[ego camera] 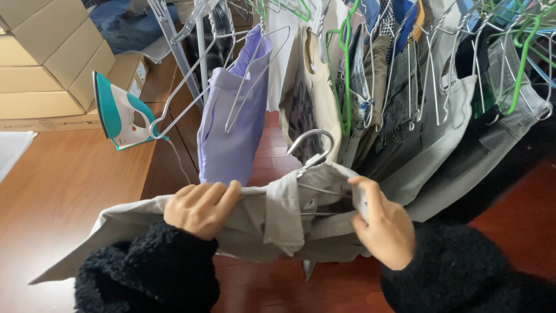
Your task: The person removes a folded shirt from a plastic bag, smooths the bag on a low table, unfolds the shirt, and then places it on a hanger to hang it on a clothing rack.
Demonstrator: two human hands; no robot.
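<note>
Crowded with hanging clothes, the metal garment rack (200, 43) stands behind; below it, left hand (200, 208) and right hand (385, 229) grasp pale grey cloth trousers (272, 223) on a silver wire hanger (313, 152).

Left hand (200, 208) and right hand (385, 229) both clenched, knuckles up.

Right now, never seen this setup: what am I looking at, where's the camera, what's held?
One picture, from a camera on a person's head looking down at their own bare hands; no machine. The left hand and right hand, both in fuzzy black sleeves, grip a light grey garment that sits on a metal hanger. Behind it hangs a crowded rack of clothes on metal and green hangers, with a lilac garment nearest. At left a teal and white iron stands on a wooden table, beside cardboard boxes. The floor is dark red wood.
</note>
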